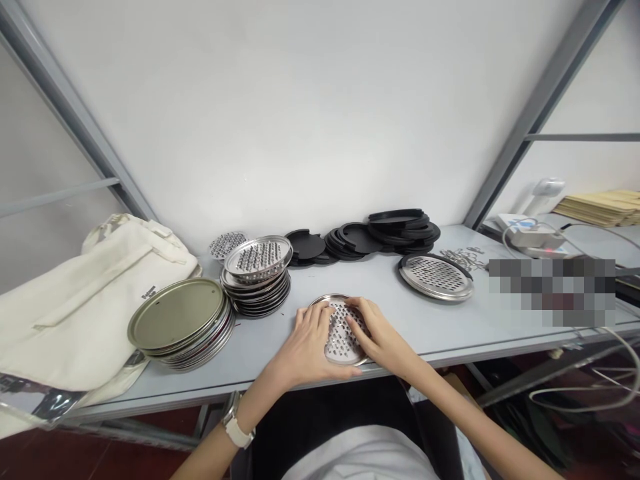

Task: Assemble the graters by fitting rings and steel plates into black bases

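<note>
A round metal grater plate (pixel 343 333) with raised teeth lies near the front edge of the grey table. My left hand (pixel 313 343) grips it from the left, its fingers bent over the rim and its thumb along the near side. From the right, my right hand (pixel 377 333) holds the same plate, thumb on the toothed face and fingers curled over the far right rim. Parts of the rim are hidden under both hands. Left of them stands a stack of metal rings topped by another grater plate (pixel 260 257). A slotted metal grater with a black edge piece (pixel 437 276) lies to the right.
Olive and metal round plates (pixel 177 313) are stacked at left, beside cream cloth bags (pixel 75 300). Black round holders (pixel 360 239) are piled along the wall. Small metal pieces (pixel 463 259), a white device with cables (pixel 533 233) and yellowish sheets (pixel 600 207) occupy the right.
</note>
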Demonstrator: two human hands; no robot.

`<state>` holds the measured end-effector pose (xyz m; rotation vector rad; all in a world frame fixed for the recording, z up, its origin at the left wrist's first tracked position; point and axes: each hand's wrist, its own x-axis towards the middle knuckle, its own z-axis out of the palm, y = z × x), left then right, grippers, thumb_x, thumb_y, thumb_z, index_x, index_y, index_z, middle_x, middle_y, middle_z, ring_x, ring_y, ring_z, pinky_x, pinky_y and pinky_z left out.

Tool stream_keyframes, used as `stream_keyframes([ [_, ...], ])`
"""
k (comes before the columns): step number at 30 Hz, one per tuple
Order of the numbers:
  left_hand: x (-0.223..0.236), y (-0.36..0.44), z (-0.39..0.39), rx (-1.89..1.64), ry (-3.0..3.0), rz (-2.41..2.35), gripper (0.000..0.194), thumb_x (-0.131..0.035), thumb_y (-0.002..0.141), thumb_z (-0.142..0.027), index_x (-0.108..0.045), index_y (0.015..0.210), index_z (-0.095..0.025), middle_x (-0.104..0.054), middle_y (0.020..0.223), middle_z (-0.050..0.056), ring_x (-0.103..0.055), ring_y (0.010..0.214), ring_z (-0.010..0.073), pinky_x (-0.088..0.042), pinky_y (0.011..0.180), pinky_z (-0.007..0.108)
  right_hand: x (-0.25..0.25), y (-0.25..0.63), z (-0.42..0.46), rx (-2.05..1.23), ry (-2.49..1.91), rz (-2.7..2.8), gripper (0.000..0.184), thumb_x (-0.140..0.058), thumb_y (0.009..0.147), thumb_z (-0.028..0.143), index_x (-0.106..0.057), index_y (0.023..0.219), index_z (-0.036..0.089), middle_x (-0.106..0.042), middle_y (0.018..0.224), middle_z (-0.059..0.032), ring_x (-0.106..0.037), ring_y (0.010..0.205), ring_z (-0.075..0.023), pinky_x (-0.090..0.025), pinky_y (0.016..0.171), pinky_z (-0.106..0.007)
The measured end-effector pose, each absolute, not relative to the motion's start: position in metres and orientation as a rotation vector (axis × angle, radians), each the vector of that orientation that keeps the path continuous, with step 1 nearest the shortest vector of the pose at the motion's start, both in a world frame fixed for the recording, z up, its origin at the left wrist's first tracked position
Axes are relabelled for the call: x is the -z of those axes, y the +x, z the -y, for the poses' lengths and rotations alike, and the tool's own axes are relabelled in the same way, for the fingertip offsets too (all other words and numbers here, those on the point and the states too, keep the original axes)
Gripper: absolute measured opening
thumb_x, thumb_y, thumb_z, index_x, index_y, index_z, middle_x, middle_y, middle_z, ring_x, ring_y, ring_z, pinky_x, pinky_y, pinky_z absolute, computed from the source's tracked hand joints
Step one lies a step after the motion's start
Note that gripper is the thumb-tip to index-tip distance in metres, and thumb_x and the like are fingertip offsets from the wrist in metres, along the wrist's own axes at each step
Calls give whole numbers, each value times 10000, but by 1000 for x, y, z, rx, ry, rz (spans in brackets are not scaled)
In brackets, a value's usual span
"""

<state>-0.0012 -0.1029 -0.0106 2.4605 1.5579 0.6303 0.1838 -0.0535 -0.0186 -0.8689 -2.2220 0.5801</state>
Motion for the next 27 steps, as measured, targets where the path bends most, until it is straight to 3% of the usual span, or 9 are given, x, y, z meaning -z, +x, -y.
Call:
stream_keyframes([
  [7, 12, -1, 103, -618, 2453, -1582, 944, -608, 633, -719, -286, 1338, -180, -349, 1398, 161, -300, 1304, 336, -215, 1065, 535, 20, 186, 53, -511, -767, 2300, 110, -434, 920, 215, -538, 958, 223, -516, 1128, -87, -465, 1088, -228, -379, 968, -417],
  [22, 12, -2, 103, -613, 2463, -1575, 949, -635, 604, -714, -334, 1327, -178, -352, 1397, 158, -310, 1290, 347, -244, 1053, 523, 21, 183, 45, -599, -882, 2253, 63, -540, 843, 179, -589, 853, 217, -540, 1057, -63, -494, 1031, -221, -384, 945, -415],
  [27, 9, -1, 102, -555, 2492, -1550, 973, -604, 644, -711, -264, 1392, -190, -256, 1478, 154, -231, 1355, 334, -189, 1082, 534, 19, 179, 45, -622, -904, 2234, 59, -535, 840, 177, -579, 810, 202, -546, 1020, -65, -502, 999, -220, -386, 926, -418],
])
